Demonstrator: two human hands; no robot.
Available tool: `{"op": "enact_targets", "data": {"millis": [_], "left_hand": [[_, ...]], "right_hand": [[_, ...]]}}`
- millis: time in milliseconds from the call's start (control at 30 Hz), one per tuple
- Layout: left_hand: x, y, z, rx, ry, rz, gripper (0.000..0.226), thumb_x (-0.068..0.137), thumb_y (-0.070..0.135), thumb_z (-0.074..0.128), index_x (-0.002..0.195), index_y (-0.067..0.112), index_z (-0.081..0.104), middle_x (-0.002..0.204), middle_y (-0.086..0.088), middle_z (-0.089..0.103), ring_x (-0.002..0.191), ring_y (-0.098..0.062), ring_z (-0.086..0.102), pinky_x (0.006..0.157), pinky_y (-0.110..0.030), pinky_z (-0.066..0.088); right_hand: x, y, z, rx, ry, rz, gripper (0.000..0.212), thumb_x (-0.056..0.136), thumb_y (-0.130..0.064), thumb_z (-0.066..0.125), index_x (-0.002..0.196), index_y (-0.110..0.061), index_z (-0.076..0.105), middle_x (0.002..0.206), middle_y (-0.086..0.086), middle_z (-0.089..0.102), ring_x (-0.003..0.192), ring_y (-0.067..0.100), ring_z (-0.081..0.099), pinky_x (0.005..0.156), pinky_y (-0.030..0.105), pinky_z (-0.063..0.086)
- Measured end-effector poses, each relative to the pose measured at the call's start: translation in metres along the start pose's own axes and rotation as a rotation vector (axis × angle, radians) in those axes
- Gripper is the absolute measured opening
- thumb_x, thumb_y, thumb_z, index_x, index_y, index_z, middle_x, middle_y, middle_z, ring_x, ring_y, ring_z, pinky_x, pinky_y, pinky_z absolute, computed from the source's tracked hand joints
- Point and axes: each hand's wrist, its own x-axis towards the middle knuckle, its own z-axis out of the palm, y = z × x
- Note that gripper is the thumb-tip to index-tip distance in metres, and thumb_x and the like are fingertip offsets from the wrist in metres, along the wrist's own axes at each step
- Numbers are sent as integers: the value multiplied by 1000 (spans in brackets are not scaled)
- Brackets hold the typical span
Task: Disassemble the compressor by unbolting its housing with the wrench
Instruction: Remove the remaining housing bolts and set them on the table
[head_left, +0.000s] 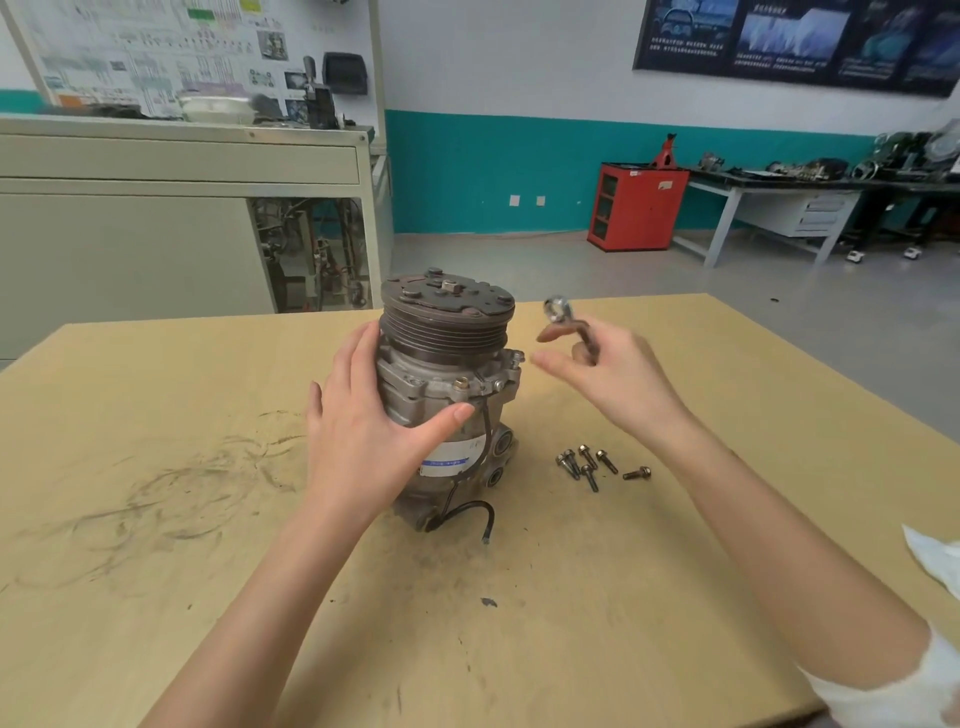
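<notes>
**Compressor upright on the table, wrench lifted beside it**

Nearest us on the right, a crumpled white cloth (932, 561) lies at the edge of the scuffed wooden table (208, 571). Further in, a small cluster of loose bolts (587, 465) lies just right of the compressor's foot, and a short black cable (467, 512) curls out in front of its base.

The compressor (447, 384) stands on end near the middle of the table, pulley uppermost. Our left hand (363, 431) lies flat against its left flank, fingers straight and the thumb across the front, steadying rather than clutching it. Our right hand (618, 379) grasps the wrench (566, 317) in the air just right of the pulley, ring end up. Motion blur hides exactly how the fingers lie.

We judge the cast metal body heavy, rigid and top-heavy on its narrow base, perhaps greasy too. The ribbed housing below the pulley looks the best place to brace it, since the pulley may turn. The cable and the scattered bolts sit where the wrench might sweep.

Beyond the table stand a grey cabinet (156, 218) at left, a red cabinet (636, 208) against the teal wall, and a cluttered workbench (779, 182)
</notes>
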Motion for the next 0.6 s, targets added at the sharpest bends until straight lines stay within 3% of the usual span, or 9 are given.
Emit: {"op": "enact_targets", "data": {"millis": [167,267,500,600], "left_hand": [[1,0,1,11,5,2,109,62,76,57,153,26,23,157,9,27,144,-14,26,117,-57,20],[1,0,2,9,8,-1,111,60,80,53,153,26,22,157,9,27,144,-14,25,117,-56,19],[0,0,1,-2,6,6,115,60,88,47,153,25,22,157,9,27,144,-14,26,118,-57,17],[0,0,1,-3,9,2,116,56,86,44,153,25,22,158,8,26,144,-14,25,118,-56,16]], "right_hand": [[-1,-12,11,-166,73,-87,23,81,-35,72,96,-18,67,48,-8,33,45,8,35,51,20,28],[4,-13,12,-268,67,-86,21,84,-32,70,92,-13,69,49,-7,37,49,7,37,55,29,29],[7,-18,11,-343,27,-136,20,87,-29,67,93,-10,69,50,-9,36,51,5,37,53,28,32],[8,-19,13,-365,-3,-134,23,88,-29,65,98,-9,69,52,-8,37,54,12,38,53,31,29]]}}
